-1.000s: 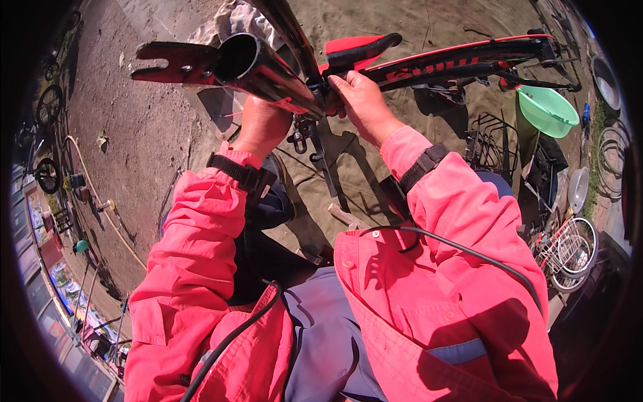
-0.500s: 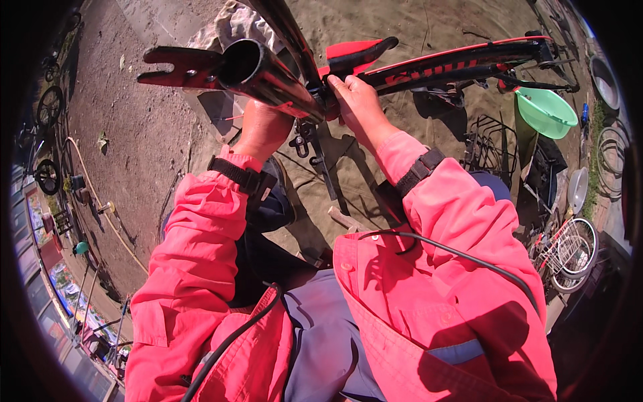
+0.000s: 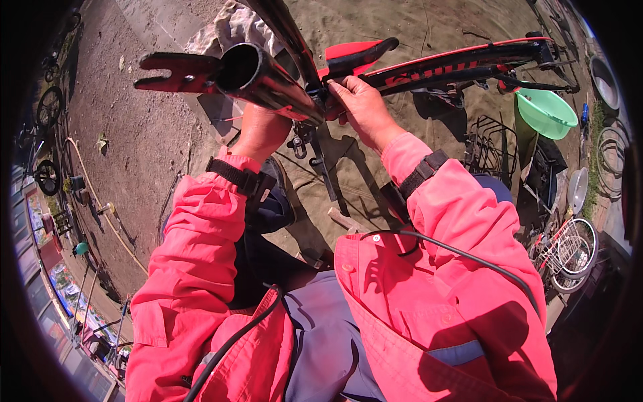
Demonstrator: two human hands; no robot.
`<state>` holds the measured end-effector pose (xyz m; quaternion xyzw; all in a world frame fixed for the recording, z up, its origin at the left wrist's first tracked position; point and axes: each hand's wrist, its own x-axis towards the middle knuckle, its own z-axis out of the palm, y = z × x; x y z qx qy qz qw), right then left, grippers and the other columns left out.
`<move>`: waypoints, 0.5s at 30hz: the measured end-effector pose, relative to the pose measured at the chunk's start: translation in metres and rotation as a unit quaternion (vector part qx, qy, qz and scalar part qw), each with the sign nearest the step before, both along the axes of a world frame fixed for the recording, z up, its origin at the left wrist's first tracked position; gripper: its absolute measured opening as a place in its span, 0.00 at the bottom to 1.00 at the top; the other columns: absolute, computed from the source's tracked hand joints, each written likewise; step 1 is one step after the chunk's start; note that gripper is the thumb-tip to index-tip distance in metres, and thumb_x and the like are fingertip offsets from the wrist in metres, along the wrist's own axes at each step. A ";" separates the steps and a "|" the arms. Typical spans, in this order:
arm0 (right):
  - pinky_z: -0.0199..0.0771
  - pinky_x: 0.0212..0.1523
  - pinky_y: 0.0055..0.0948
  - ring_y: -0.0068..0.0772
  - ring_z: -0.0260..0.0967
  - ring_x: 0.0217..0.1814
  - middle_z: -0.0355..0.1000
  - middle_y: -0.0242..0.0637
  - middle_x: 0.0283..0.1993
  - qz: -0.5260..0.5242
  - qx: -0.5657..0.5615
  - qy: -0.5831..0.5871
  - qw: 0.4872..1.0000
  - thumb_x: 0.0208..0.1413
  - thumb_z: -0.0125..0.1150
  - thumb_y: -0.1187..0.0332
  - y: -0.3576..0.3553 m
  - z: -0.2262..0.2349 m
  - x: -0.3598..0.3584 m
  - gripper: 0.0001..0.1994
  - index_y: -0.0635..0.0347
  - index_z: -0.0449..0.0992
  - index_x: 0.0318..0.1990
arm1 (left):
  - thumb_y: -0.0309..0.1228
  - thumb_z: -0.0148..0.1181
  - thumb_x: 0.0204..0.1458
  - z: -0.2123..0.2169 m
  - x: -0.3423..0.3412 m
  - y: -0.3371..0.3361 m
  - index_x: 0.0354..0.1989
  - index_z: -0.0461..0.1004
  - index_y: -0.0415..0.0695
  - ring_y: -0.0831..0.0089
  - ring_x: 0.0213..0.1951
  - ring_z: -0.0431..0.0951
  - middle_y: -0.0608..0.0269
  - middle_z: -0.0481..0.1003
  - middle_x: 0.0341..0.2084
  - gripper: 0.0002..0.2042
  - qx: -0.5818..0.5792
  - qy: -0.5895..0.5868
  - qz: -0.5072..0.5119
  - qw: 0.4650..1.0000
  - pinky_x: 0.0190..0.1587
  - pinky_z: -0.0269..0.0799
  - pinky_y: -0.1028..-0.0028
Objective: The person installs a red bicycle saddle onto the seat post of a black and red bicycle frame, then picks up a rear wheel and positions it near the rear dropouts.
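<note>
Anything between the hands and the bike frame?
Nothing visible at the right hand, which touches the black-and-red bicycle frame near its tube junction. Left hand is partly hidden beneath the open-ended tube; can't tell there.

I see the left forearm (image 3: 207, 224) and right forearm (image 3: 449, 197) stretched forward, angled inward, so the hands sit near each other. The left hand (image 3: 262, 132) is half hidden, its fingers out of sight; the right hand (image 3: 365, 110) points leftward, fingers curled into a grip.
</note>
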<state>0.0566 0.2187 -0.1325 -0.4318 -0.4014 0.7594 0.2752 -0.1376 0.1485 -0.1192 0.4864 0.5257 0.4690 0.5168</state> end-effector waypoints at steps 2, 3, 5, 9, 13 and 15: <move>0.61 0.20 0.20 0.20 0.73 0.23 0.77 0.29 0.28 0.006 0.013 -0.003 1.000 0.66 0.56 0.59 0.000 0.000 -0.001 0.10 0.54 0.72 0.36 | 0.23 0.58 0.54 0.001 0.001 0.000 0.42 0.73 0.38 0.72 0.35 0.79 0.62 0.76 0.32 0.08 0.023 0.028 -0.003 0.999 0.41 0.73 0.72; 0.60 0.20 0.20 0.20 0.73 0.23 0.76 0.29 0.28 0.009 0.020 -0.005 1.000 0.66 0.56 0.58 0.000 0.000 -0.001 0.11 0.54 0.71 0.35 | 0.21 0.57 0.53 0.002 0.001 0.000 0.40 0.75 0.39 0.72 0.35 0.79 0.62 0.77 0.31 0.07 0.031 0.044 0.003 0.999 0.39 0.73 0.72; 0.62 0.20 0.22 0.18 0.66 0.20 0.72 0.28 0.25 -0.012 0.017 -0.007 1.000 0.65 0.57 0.61 -0.001 0.000 -0.002 0.12 0.57 0.71 0.32 | 0.14 0.55 0.49 0.002 0.004 0.001 0.34 0.78 0.41 0.70 0.33 0.79 0.62 0.79 0.29 0.10 0.060 0.101 0.020 0.993 0.34 0.74 0.72; 0.60 0.19 0.25 0.16 0.57 0.19 0.65 0.25 0.21 -0.025 0.012 -0.046 0.999 0.65 0.58 0.61 0.001 -0.003 -0.006 0.15 0.59 0.69 0.27 | 0.11 0.54 0.48 0.001 0.005 0.000 0.33 0.79 0.42 0.69 0.34 0.79 0.62 0.80 0.30 0.12 0.086 0.168 0.031 0.982 0.33 0.74 0.72; 0.58 0.20 0.27 0.16 0.53 0.19 0.61 0.24 0.19 -0.034 0.054 -0.081 0.995 0.64 0.59 0.59 0.001 -0.010 -0.010 0.18 0.58 0.67 0.25 | 0.11 0.54 0.49 -0.003 0.004 0.002 0.33 0.78 0.41 0.71 0.34 0.79 0.63 0.79 0.30 0.11 0.047 0.021 0.035 0.998 0.33 0.73 0.73; 0.59 0.20 0.28 0.17 0.53 0.20 0.61 0.24 0.19 -0.033 0.051 -0.104 0.993 0.64 0.59 0.58 0.002 -0.013 -0.012 0.19 0.58 0.67 0.24 | 0.11 0.54 0.50 -0.004 0.005 0.002 0.33 0.77 0.41 0.73 0.33 0.78 0.64 0.78 0.30 0.10 0.030 -0.054 0.041 0.997 0.33 0.73 0.73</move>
